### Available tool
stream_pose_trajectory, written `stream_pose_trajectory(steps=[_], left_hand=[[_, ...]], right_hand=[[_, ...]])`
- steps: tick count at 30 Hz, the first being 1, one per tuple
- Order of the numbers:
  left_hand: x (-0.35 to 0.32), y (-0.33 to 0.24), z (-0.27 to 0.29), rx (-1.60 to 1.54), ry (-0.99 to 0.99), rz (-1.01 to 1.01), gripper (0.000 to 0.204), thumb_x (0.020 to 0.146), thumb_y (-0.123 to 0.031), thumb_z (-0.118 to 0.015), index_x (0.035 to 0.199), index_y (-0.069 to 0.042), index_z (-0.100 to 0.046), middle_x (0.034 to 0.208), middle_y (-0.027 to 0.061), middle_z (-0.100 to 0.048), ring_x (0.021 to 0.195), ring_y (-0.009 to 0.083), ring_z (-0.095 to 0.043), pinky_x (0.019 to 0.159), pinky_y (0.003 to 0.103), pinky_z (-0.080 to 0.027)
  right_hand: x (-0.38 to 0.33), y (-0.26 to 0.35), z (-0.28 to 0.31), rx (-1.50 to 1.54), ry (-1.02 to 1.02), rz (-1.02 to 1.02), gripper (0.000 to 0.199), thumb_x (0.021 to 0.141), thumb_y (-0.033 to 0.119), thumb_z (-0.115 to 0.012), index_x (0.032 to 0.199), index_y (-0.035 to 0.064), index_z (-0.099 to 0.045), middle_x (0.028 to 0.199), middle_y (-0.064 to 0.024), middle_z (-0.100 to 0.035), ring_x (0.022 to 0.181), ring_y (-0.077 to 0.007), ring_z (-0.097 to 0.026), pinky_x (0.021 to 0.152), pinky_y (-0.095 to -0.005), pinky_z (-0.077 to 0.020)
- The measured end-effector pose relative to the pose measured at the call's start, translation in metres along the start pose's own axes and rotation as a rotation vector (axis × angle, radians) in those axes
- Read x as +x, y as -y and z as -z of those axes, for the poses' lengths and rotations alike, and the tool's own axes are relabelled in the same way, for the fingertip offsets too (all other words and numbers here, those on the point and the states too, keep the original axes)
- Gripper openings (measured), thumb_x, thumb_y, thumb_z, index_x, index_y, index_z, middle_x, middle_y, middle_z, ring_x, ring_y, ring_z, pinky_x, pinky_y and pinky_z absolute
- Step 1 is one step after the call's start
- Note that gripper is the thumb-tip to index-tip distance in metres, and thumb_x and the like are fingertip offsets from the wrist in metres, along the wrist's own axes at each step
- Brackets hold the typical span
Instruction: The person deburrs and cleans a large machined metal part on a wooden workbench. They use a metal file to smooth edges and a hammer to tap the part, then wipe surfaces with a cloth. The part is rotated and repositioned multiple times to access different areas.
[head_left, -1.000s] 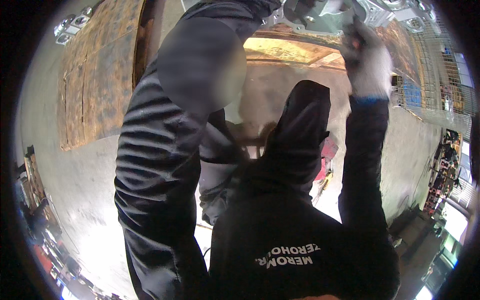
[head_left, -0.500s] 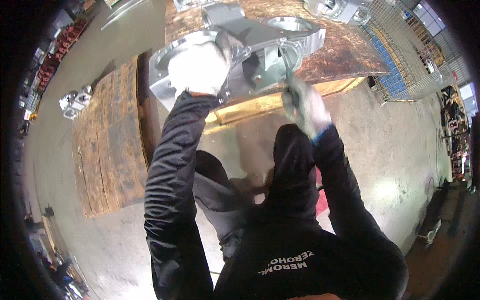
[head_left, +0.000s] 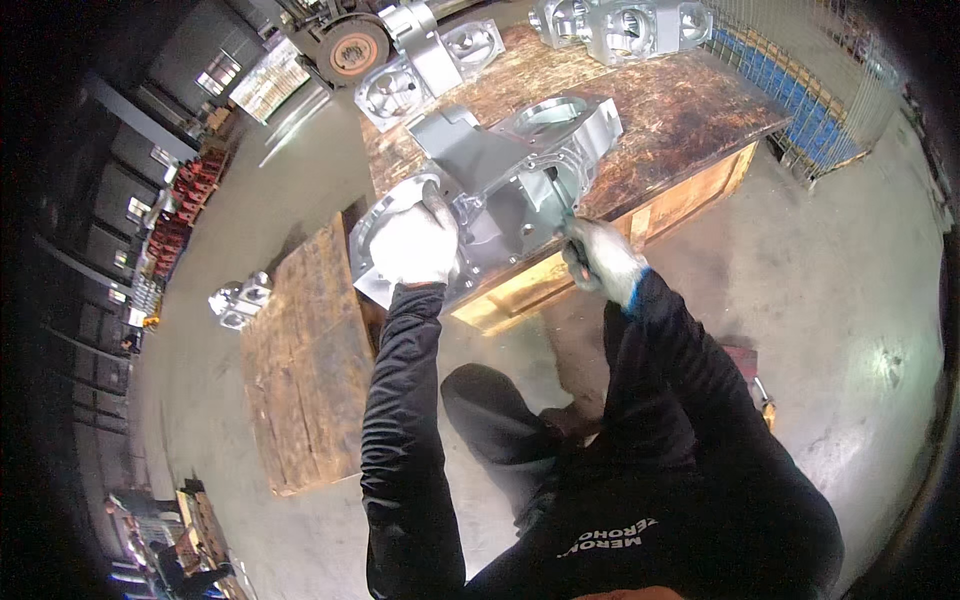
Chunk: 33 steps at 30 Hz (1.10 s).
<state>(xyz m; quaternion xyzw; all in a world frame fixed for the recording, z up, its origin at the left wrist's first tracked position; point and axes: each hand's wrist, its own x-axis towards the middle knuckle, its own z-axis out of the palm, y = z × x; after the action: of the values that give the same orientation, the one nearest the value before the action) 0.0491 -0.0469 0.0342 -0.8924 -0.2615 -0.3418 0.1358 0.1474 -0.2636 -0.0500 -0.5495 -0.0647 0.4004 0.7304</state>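
Note:
A large silvery machined metal casting (head_left: 480, 160) with a round opening at each end lies on the near edge of a wooden crate. My left hand (head_left: 412, 242), in a white glove, grips the casting's left end, its fingers closed over the rim. My right hand (head_left: 605, 258), in a white glove with grey fingers, is closed around a thin tool at the casting's front side. The tool's slim dark shaft (head_left: 558, 190) reaches into a recess in the casting. Its handle is hidden in my fist, so its exact kind cannot be made out.
More castings (head_left: 645, 30) stand at the back of the wooden crate (head_left: 690, 105). A lower wooden platform (head_left: 305, 370) sits at the left, with a small casting (head_left: 240, 300) beside it. A wire mesh cage (head_left: 800, 90) stands at the right, and a wheeled vehicle's tyre (head_left: 352, 50) behind.
The view has turned and tilted, bringing more of the crate, castings and hall into sight. My left hand keeps its grip; my right hand stays at the casting with the tool in the recess.

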Motion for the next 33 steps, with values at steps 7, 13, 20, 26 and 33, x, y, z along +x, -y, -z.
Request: stream_pose_trajectory(steps=[7, 13, 20, 26, 33], left_hand=[[-0.004, 0.005, -0.007, -0.093, 0.023, -0.013, 0.059, 0.107, -0.045, -0.037, 0.089, -0.008, -0.079, 0.077, 0.0206, -0.072, 0.070, 0.0385, -0.072, 0.068, 0.049, -0.057], [-0.003, -0.005, -0.004, 0.032, 0.195, 0.040, 0.038, 0.105, -0.033, -0.046, 0.104, -0.016, -0.080, 0.094, 0.0086, -0.078, 0.079, 0.0281, -0.075, 0.074, 0.037, -0.058], [-0.003, 0.000, -0.018, 0.125, 0.114, -0.007, 0.046, 0.106, -0.037, -0.043, 0.094, -0.014, -0.081, 0.074, 0.0133, -0.074, 0.063, 0.0321, -0.071, 0.060, 0.042, -0.057], [-0.002, -0.006, -0.009, 0.003, 0.030, 0.015, 0.046, 0.106, -0.035, -0.045, 0.094, -0.009, -0.081, 0.069, 0.0134, -0.072, 0.061, 0.0329, -0.071, 0.057, 0.044, -0.057], [-0.001, -0.008, -0.005, -0.249, 0.060, -0.020, 0.037, 0.105, -0.024, -0.047, 0.102, -0.008, -0.080, 0.096, 0.0104, -0.079, 0.082, 0.0292, -0.076, 0.071, 0.038, -0.060]], right_hand=[[-0.071, -0.015, 0.034, -0.194, 0.092, 0.034, 0.040, 0.107, 0.044, -0.053, 0.103, 0.0056, -0.061, 0.061, -0.0006, -0.052, 0.049, -0.0106, -0.046, 0.047, -0.0279, -0.0380], [-0.089, -0.062, 0.070, 0.276, -0.148, 0.343, 0.045, 0.106, 0.043, -0.059, 0.122, 0.0015, -0.061, 0.075, 0.0002, -0.056, 0.061, -0.0083, -0.051, 0.055, -0.0258, -0.0416], [0.033, -0.015, 0.097, 0.918, 0.203, 0.218, 0.028, 0.109, 0.032, -0.049, 0.111, 0.0049, -0.058, 0.076, 0.0031, -0.045, 0.055, -0.0061, -0.040, 0.041, -0.0195, -0.0273], [0.034, 0.023, 0.049, 1.010, 0.202, 0.363, 0.026, 0.109, 0.031, -0.048, 0.096, 0.0091, -0.053, 0.072, 0.0040, -0.041, 0.051, -0.0051, -0.036, 0.043, -0.0213, -0.0281], [0.024, 0.044, 0.041, 1.205, 0.244, 0.295, 0.019, 0.107, 0.024, -0.048, 0.099, 0.0079, -0.057, 0.070, 0.0046, -0.040, 0.047, -0.0052, -0.034, 0.039, -0.0202, -0.0291]])
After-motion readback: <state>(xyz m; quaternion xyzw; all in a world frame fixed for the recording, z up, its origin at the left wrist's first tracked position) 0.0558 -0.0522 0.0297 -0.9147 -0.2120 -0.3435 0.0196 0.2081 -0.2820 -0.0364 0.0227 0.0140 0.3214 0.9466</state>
